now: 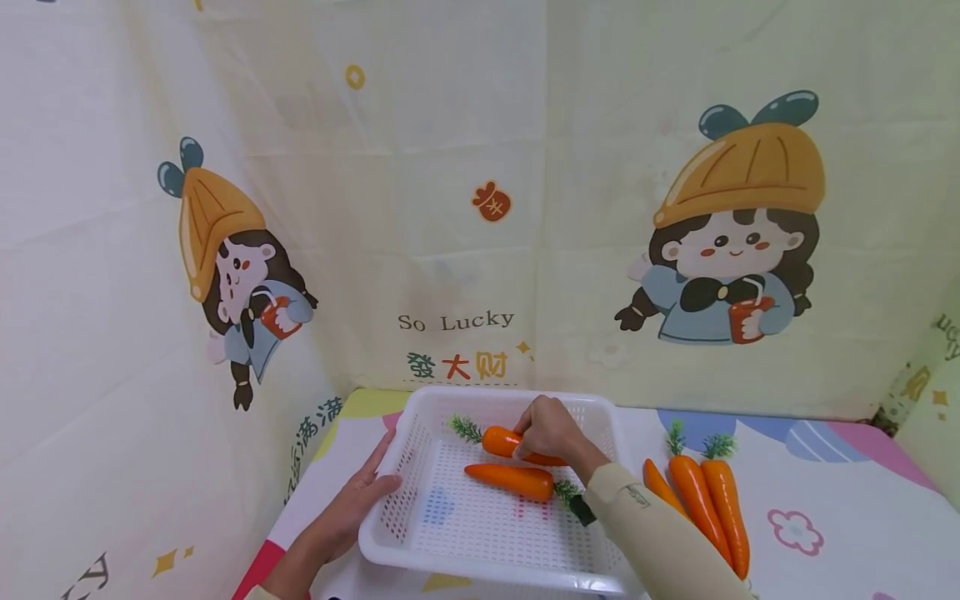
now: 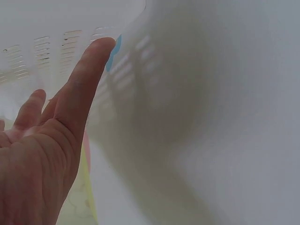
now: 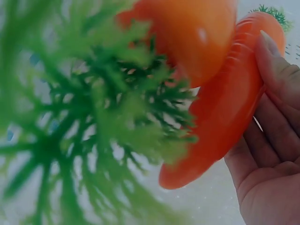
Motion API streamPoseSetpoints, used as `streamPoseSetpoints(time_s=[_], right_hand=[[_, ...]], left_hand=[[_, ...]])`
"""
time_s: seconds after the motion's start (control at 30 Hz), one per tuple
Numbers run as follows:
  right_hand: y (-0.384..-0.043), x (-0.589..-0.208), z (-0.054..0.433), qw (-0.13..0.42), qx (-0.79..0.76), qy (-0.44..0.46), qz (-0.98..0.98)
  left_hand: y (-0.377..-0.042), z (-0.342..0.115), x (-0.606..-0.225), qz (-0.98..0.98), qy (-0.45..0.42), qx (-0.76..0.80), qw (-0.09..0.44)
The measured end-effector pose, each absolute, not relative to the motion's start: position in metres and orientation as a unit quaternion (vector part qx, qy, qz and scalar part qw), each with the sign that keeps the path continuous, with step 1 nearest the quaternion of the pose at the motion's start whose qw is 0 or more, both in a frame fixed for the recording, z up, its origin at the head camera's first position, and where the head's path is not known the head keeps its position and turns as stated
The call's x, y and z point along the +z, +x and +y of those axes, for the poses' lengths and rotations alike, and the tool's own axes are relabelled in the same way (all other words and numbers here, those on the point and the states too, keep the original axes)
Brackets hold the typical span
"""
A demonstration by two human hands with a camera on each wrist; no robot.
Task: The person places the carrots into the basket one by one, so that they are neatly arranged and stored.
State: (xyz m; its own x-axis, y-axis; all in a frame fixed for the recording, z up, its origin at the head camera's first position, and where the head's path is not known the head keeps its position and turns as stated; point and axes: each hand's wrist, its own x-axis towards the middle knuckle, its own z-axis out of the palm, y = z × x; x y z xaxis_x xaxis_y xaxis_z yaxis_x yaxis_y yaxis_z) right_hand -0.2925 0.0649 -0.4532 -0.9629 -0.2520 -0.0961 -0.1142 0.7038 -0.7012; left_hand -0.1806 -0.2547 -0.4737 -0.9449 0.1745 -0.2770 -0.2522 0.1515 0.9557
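A white plastic basket (image 1: 487, 568) with slotted walls stands on the table. My right hand (image 1: 551, 429) reaches into it and grips an orange carrot (image 1: 498, 442) whose leafy top points left. In the right wrist view, the thumb lies along one side of that carrot (image 3: 225, 117) and the fingers are on the other. A second carrot (image 1: 513, 481) lies in front of it in the basket, its green leaves (image 3: 117, 108) blurred large before the wrist camera. My left hand (image 1: 352, 504) rests against the basket's left side, fingers extended (image 2: 51, 140).
Three more carrots (image 1: 705, 508) lie together on the patterned tablecloth (image 1: 847, 500), right of the basket and beside my right sleeve (image 1: 656, 529). A printed cloth (image 1: 570, 250) hangs behind the table and along its left side.
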Motion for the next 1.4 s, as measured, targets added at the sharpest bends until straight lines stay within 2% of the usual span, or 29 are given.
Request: streamPoseSetpoints(time_s=[0.23, 1.03, 1.4], right_hand=[[-0.295, -0.457, 0.062, 0.100, -0.354, -0.124, 0.921], [-0.293, -0.462, 0.061, 0.108, -0.361, -0.096, 0.921], [-0.293, -0.412, 0.084, 0.061, -0.357, -0.104, 0.927]], left_hand=[[-0.181, -0.255, -0.472, 0.741, -0.023, 0.651, 0.164], [-0.180, -0.256, -0.476, 0.733, -0.006, 0.657, 0.177], [-0.180, -0.256, -0.474, 0.749, -0.030, 0.641, 0.166]])
